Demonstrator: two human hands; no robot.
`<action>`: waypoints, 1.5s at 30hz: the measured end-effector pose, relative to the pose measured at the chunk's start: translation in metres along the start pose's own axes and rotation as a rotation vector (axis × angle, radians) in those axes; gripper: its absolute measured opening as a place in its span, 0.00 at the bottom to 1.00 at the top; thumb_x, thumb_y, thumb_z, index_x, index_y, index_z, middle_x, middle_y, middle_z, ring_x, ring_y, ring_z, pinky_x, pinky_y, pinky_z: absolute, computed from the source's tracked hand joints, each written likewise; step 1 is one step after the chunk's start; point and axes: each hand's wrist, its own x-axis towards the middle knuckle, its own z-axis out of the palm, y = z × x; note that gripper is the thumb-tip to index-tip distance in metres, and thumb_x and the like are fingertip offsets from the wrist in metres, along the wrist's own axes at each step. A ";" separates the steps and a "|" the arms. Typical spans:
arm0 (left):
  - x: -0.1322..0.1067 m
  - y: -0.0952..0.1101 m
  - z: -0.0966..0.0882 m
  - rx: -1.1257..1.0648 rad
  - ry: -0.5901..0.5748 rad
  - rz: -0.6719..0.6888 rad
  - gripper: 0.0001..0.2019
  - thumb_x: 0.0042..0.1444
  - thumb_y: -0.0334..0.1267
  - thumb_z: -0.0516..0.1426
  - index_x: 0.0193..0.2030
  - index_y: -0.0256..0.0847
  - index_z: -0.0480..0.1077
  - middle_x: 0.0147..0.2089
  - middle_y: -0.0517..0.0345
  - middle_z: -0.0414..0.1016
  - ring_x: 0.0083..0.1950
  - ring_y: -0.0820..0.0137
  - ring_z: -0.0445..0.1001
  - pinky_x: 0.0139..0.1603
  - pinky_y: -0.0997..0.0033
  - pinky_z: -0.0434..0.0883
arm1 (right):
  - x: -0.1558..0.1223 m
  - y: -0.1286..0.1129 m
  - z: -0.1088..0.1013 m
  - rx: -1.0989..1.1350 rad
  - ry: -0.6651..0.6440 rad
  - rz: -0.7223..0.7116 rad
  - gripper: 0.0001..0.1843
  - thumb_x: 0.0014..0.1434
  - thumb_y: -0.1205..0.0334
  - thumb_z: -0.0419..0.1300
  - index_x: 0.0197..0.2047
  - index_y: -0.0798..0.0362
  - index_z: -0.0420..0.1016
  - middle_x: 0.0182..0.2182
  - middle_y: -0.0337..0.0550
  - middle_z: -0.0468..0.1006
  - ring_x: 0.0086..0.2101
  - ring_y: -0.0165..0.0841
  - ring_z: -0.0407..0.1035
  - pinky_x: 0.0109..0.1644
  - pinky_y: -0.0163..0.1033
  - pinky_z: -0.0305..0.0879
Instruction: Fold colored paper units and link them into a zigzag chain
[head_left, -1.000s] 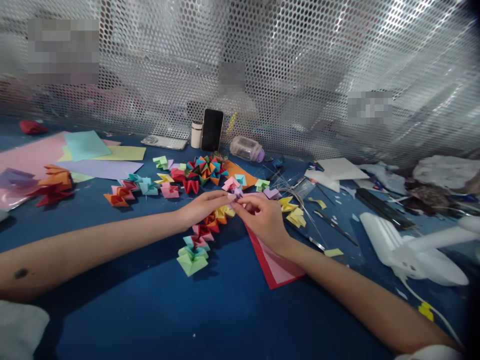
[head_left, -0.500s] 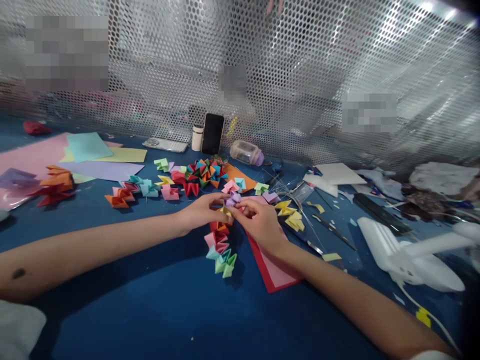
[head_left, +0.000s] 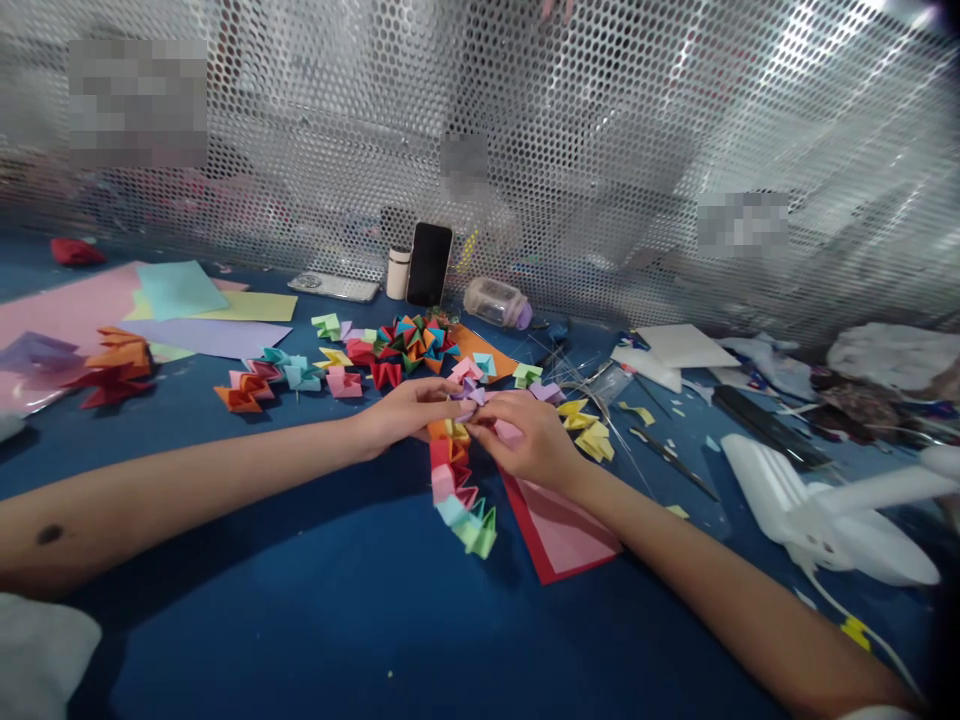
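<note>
A chain of folded paper pieces [head_left: 457, 480] in yellow, orange, red, pink, teal and green runs down from between my hands onto the blue table [head_left: 315, 600]. My left hand [head_left: 409, 412] pinches its top end, fingers closed. Facing it, my right hand [head_left: 525, 435] is closed on the same end, where a small purple folded piece [head_left: 469, 392] sits. A red and pink paper sheet [head_left: 559, 525] lies under my right wrist.
Loose folded pieces and a multicoloured folded ring [head_left: 411, 342] lie behind my hands. Coloured sheets [head_left: 180, 300] are at the left, a phone [head_left: 429, 264] leans on the mesh screen, a jar [head_left: 496, 300] lies beside it. A white glue gun [head_left: 825, 505], wires and scraps fill the right.
The chain has swung from lying out to the lower left to hanging nearly straight down below my hands. Both hands stayed together at its top end.
</note>
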 end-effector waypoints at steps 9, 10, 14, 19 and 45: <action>-0.003 0.007 0.001 0.062 -0.081 0.112 0.14 0.45 0.41 0.66 0.37 0.40 0.69 0.39 0.59 0.72 0.35 0.75 0.70 0.28 0.79 0.64 | 0.002 0.005 -0.009 -0.220 -0.047 -0.225 0.10 0.63 0.62 0.56 0.33 0.56 0.75 0.30 0.45 0.79 0.32 0.33 0.73 0.36 0.38 0.68; -0.004 0.007 0.001 0.067 -0.078 0.115 0.14 0.45 0.41 0.66 0.38 0.40 0.70 0.39 0.59 0.72 0.35 0.75 0.70 0.28 0.79 0.63 | 0.002 0.005 -0.009 -0.229 -0.030 -0.244 0.09 0.63 0.63 0.56 0.34 0.56 0.75 0.30 0.45 0.79 0.32 0.32 0.73 0.36 0.37 0.68; -0.003 0.006 0.000 0.099 -0.039 0.081 0.15 0.45 0.40 0.65 0.39 0.41 0.70 0.41 0.59 0.73 0.35 0.75 0.69 0.26 0.79 0.60 | -0.002 0.007 -0.006 -0.272 0.058 -0.296 0.06 0.62 0.67 0.57 0.37 0.55 0.75 0.34 0.44 0.80 0.35 0.30 0.73 0.39 0.35 0.68; -0.005 0.006 0.001 0.002 -0.048 0.132 0.14 0.44 0.38 0.66 0.38 0.39 0.71 0.40 0.58 0.74 0.41 0.72 0.72 0.38 0.75 0.66 | -0.009 0.006 -0.004 -0.387 0.090 -0.325 0.07 0.63 0.68 0.56 0.40 0.52 0.74 0.36 0.40 0.80 0.35 0.29 0.73 0.38 0.33 0.67; -0.016 0.011 0.015 -0.119 0.109 0.039 0.15 0.41 0.35 0.68 0.34 0.40 0.69 0.31 0.66 0.75 0.28 0.78 0.72 0.30 0.81 0.67 | -0.016 0.002 0.004 -0.076 0.081 -0.132 0.12 0.66 0.65 0.51 0.51 0.55 0.68 0.44 0.47 0.77 0.44 0.32 0.72 0.45 0.37 0.71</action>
